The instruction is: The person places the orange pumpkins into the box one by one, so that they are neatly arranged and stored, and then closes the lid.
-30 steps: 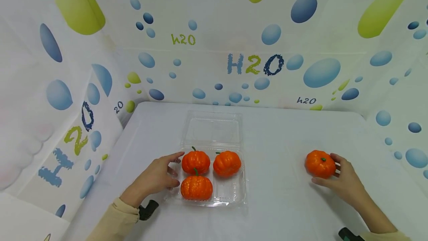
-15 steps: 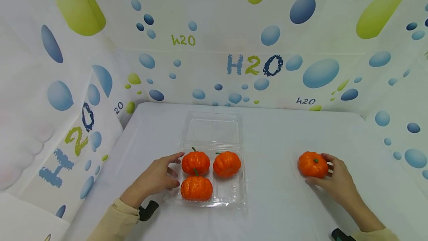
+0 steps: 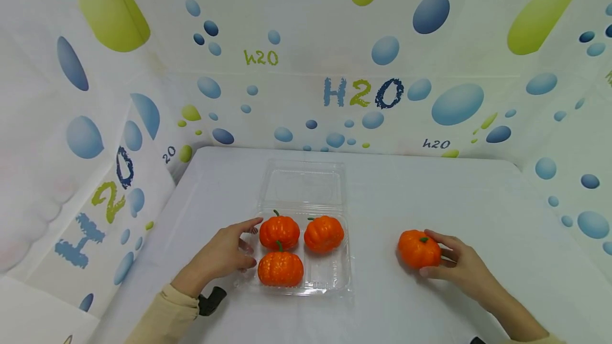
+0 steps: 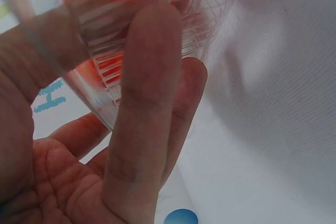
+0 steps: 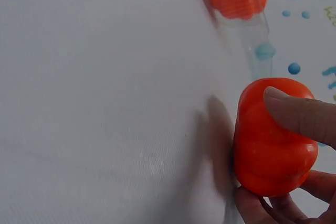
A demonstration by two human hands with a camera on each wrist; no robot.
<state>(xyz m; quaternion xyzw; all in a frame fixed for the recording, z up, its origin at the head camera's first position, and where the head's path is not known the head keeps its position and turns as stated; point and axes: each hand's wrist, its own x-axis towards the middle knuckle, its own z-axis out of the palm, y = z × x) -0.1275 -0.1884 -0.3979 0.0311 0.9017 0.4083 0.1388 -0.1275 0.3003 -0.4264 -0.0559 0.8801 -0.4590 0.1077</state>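
Three orange toy pumpkins [image 3: 280, 269] sit in a clear plastic clamshell box [image 3: 330, 280], two in its left part and one at the back right. My left hand [image 3: 217, 254] holds the box's left side, with fingers against its clear wall [image 4: 113, 85] in the left wrist view. Right of the box, my right hand [image 3: 461, 267] grips a further orange pumpkin [image 3: 418, 249] with a short green stem. In the right wrist view the thumb lies on one side of this pumpkin [image 5: 273, 145], the fingers on the other. It is low over the table; contact is unclear.
The box's open lid [image 3: 303, 185] lies flat behind it. A white cloth covers the table [image 3: 382, 190]. Printed sheets with blue and green spots [image 3: 457, 104] rise at the back and both sides.
My right hand has moved left with the pumpkin, toward the box and slightly nearer to me. The left hand and the box have stayed in place.
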